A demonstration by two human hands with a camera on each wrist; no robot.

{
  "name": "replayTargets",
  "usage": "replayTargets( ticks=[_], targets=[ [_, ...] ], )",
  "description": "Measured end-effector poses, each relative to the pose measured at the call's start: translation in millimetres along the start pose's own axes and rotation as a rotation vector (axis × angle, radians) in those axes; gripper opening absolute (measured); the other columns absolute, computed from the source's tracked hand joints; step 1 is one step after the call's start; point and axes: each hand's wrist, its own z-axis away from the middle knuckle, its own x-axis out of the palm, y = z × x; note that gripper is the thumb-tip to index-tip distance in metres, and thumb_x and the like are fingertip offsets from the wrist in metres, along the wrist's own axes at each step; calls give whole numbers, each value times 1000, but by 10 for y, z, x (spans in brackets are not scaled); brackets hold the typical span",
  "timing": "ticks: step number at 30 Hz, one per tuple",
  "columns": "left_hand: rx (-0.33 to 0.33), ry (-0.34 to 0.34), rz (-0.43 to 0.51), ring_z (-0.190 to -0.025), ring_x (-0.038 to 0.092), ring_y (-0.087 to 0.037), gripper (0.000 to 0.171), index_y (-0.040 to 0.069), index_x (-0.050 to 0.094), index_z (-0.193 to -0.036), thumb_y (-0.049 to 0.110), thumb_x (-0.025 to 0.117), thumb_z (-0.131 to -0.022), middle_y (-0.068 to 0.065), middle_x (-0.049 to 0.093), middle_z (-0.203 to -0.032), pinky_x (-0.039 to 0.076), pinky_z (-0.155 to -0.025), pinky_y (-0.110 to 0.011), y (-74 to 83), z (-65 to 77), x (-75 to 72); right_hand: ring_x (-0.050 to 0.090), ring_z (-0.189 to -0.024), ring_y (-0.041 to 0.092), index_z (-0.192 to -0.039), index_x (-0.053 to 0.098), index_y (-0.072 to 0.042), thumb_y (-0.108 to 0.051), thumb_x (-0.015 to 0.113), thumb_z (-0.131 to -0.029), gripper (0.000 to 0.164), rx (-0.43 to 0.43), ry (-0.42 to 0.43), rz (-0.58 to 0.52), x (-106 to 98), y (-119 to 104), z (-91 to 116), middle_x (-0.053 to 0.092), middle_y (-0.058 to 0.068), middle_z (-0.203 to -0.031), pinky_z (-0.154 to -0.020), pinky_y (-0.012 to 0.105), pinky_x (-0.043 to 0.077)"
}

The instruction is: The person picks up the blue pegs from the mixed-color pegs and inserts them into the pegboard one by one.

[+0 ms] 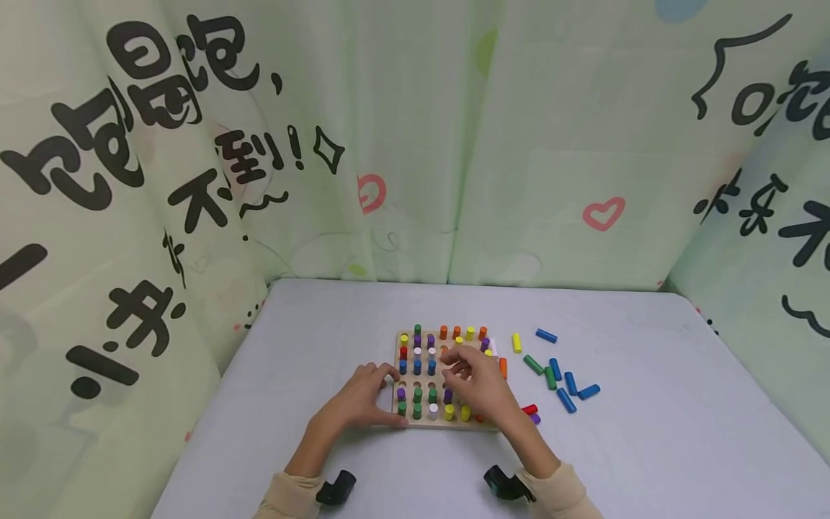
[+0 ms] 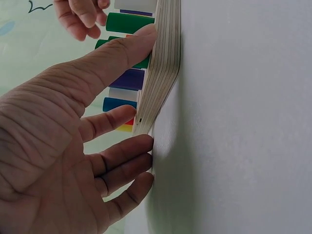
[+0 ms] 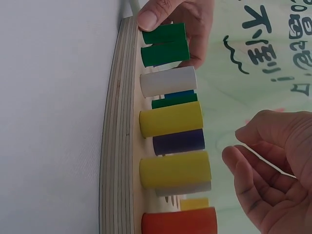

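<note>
The left hand (image 1: 363,396) spreads about the near-left corner of the wooden peg board (image 3: 117,126), thumb on the near edge, index fingertip touching the left side, the other fingers loosely bent beside it. And over the board's middle hangs the right hand (image 1: 476,378), fingers bent towards the thumb, a small gap showing between the tips and no peg visible in it. The board sits in the middle of the white table (image 1: 648,447); along its near row stand, from the left, two green pegs (image 1: 417,411), a white peg (image 1: 433,411), two yellow pegs (image 1: 465,413) and an orange peg (image 1: 480,418). Further in, left of the right hand, there's a row of blue pegs (image 1: 417,367), with bare holes nearer. Off to the right lie the loose ones: a yellow peg (image 1: 516,343), green pegs (image 1: 534,365), several blue pegs (image 1: 588,391), a red peg (image 1: 530,409). The risks, as I judge it: those crowded uprights could be clipped by a low knuckle; the board could skid if that one-corner hold slackens; and a nudged loose cylinder could roll away.
</note>
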Motion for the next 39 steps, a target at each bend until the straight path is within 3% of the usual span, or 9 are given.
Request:
replayTargets(
  ticks=[11,39],
  targets=[
    [-9,0,5,-111,51,-24,71,20,56,-124,48,92,-71,-6,56,-112,53,-91,-46,-30,-4,14,66,-85,16,-108,71,-3,-2,74,-90,19,-24,32,34,-130,92,141,73,5,-99,-71,23,53],
    [-19,6,13,-109,49,-23,72,21,57,-125,48,93,-69,-3,55,-110,52,-88,-45,-25,-10,16,64,-90,18,-113,70,-3,-4,73,-91,22,64,88,125,-526,417,384,71,7,-105,-70,20,53]
  ],
)
